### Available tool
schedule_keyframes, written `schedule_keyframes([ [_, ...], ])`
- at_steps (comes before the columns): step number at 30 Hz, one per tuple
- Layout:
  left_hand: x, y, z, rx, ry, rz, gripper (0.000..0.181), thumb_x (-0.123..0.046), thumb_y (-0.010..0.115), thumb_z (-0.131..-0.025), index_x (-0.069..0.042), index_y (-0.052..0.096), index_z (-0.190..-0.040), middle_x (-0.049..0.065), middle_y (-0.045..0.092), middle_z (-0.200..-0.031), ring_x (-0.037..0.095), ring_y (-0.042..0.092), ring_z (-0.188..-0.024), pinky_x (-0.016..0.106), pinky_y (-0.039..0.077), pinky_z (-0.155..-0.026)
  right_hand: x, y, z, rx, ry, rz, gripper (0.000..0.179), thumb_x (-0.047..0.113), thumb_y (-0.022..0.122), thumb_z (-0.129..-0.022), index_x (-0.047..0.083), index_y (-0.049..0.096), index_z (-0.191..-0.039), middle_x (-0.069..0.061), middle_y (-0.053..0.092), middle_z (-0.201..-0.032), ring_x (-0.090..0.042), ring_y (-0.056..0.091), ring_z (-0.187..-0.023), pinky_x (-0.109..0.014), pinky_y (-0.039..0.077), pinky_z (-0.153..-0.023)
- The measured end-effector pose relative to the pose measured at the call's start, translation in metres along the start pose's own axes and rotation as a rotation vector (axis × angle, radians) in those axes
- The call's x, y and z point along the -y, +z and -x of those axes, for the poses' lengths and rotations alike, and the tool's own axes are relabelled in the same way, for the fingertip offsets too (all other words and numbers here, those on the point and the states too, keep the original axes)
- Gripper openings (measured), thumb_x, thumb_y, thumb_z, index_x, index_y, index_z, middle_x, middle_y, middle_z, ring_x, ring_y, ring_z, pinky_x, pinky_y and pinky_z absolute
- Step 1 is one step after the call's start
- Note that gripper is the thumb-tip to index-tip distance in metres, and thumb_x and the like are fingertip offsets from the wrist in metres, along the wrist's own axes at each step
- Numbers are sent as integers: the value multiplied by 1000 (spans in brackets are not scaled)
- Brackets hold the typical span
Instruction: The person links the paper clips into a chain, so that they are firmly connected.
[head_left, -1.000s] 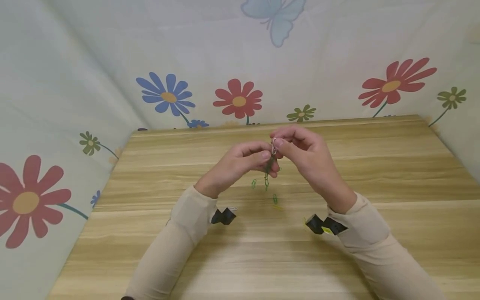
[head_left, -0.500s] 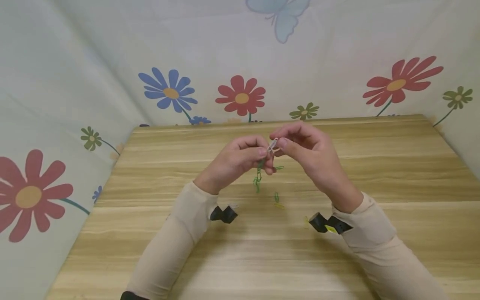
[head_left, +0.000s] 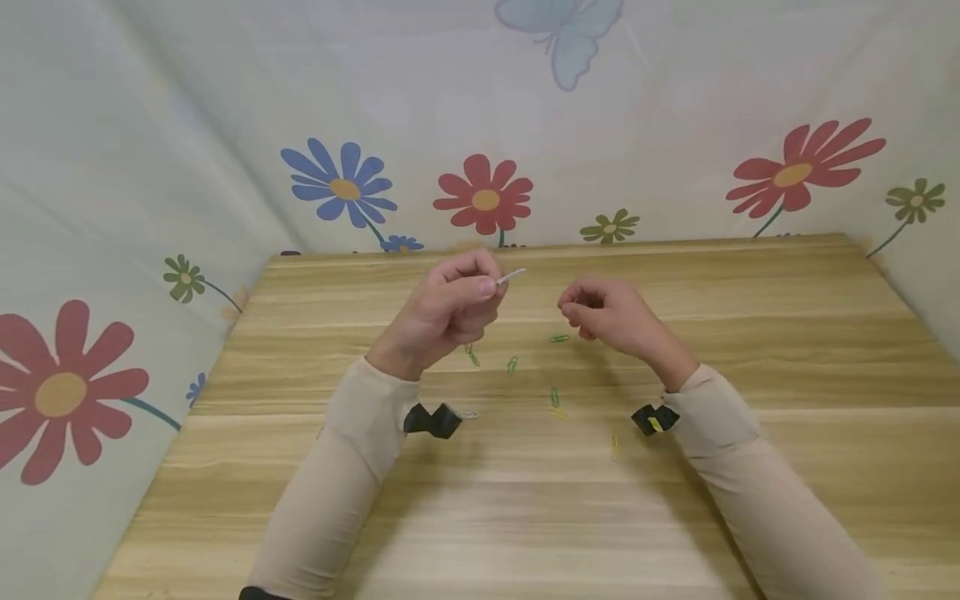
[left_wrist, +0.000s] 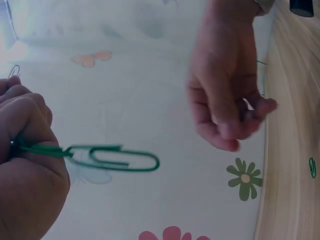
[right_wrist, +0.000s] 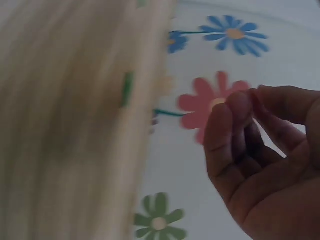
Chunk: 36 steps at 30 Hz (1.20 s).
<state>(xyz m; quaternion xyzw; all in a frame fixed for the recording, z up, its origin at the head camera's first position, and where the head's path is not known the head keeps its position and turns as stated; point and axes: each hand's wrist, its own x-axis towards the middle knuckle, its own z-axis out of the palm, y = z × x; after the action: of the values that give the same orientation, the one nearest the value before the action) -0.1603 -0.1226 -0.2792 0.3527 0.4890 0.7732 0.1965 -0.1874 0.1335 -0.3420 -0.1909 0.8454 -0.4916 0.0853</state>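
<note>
- The left hand [head_left: 450, 312] is raised above the worktop [head_left: 487, 517], thumb and forefinger pinching a white paper clip [head_left: 512, 276], the other fingers curled in
- That white clip pokes out beyond the fingertips, angled up toward the right; the head camera catches it nearly edge-on as a slim pale bar, while the left wrist camera shows its rounded wire loop
- A green paper clip chain [left_wrist: 70, 151] comes out of the same hand's curled fingers, its wire glossy and dark green; the outermost clip shows its long oval outline with the smaller loop nested inside, linked at one end to another green piece that runs into the hand
- How many links sit inside the fist, and whether the white clip is joined to them, I can't tell from these angles
- The right hand [head_left: 611, 317] is in the air, well apart from the left, its fingers relaxed and loosely bent, the thumb tip close to the fingertips
- On the worktop lie three loose green clips: one [head_left: 559, 338] near the right hand, one [head_left: 512, 365] between the hands and a little nearer the person, and one [head_left: 555, 397] nearer still
- A yellow clip [head_left: 558, 412] lies just beside the nearest green one, another yellow clip [head_left: 615, 443] lies off to its right, and a loose white clip [head_left: 469, 415] shows next to the left wrist's black camera [head_left: 433, 421]
</note>
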Motion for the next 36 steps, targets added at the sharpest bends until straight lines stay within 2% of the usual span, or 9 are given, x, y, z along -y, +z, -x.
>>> schedule_keyframes([
  [4, 3, -2, -3, -38, 16, 30, 18, -6, 47, -95, -14, 63, -90, -6, 36, -58, 9, 24, -43, 24, 12, -37, -25, 6, -9, 110, 123, 211, 19, 11, 59, -98, 4, 71, -111, -14, 67, -94, -22, 58, -73, -35, 49, -66],
  [6, 6, -3, -6, -59, 21, 57, 20, -6, 46, -95, -13, 64, -91, -6, 37, -59, 8, 24, -43, 24, 12, -38, -33, 7, -10, 150, 164, 266, 22, 10, 60, -96, 5, 71, -115, -14, 68, -102, -21, 59, -76, -34, 49, -68],
  [8, 9, -3, -8, -74, 22, 82, 21, -5, 46, -96, -11, 65, -93, -6, 37, -60, 8, 24, -42, 23, 12, -38, -37, 9, -11, 166, 192, 279, 24, 9, 62, -95, 4, 71, -116, -14, 68, -102, -20, 60, -74, -35, 50, -67],
  [11, 13, -3, -12, -88, 18, 105, 23, -5, 44, -98, -10, 66, -93, -6, 37, -60, 7, 24, -42, 22, 12, -38, -41, 13, -11, 149, 173, 331, 20, 8, 64, -94, 4, 72, -111, -10, 68, -93, -20, 58, -70, -35, 48, -66],
  [16, 16, -4, -13, -100, 21, 155, 27, -6, 38, -101, -11, 64, -95, -7, 39, -61, 5, 23, -42, 20, 11, -37, -42, 20, -13, 116, 125, 450, 4, 5, 64, -92, 5, 68, -93, -5, 63, -79, -23, 54, -70, -38, 44, -68],
  [24, 16, -8, -9, -106, 27, 196, 23, -8, 38, -102, -11, 60, -97, -6, 43, -64, 6, 24, -42, 20, 12, -36, -40, 25, -19, 151, 164, 446, 8, 2, 57, -81, 8, 59, -76, -5, 57, -73, -21, 51, -66, -34, 42, -61],
  [28, 15, -8, -4, -119, 27, 174, 24, -8, 38, -102, -11, 60, -96, -7, 41, -62, 6, 24, -42, 20, 12, -37, -34, 19, -18, 151, 137, 327, 6, 4, 57, -84, 7, 59, -80, -5, 56, -72, -19, 51, -63, -32, 42, -58],
  [33, 13, -6, -2, -154, 38, 83, 22, -7, 43, -100, -12, 64, -95, -7, 37, -59, 7, 25, -41, 22, 13, -38, -13, 3, -14, 114, 89, -60, 11, 10, 58, -98, 0, 58, -94, -11, 55, -76, -22, 55, -63, -36, 51, -60],
  [36, 11, -5, -3, -201, 56, -2, 21, -7, 49, -98, -13, 68, -93, -6, 37, -57, 9, 25, -42, 23, 15, -38, 6, -8, -9, 49, 3, -275, 14, 8, 60, -99, -5, 56, -100, -13, 56, -81, -22, 59, -67, -37, 57, -65],
])
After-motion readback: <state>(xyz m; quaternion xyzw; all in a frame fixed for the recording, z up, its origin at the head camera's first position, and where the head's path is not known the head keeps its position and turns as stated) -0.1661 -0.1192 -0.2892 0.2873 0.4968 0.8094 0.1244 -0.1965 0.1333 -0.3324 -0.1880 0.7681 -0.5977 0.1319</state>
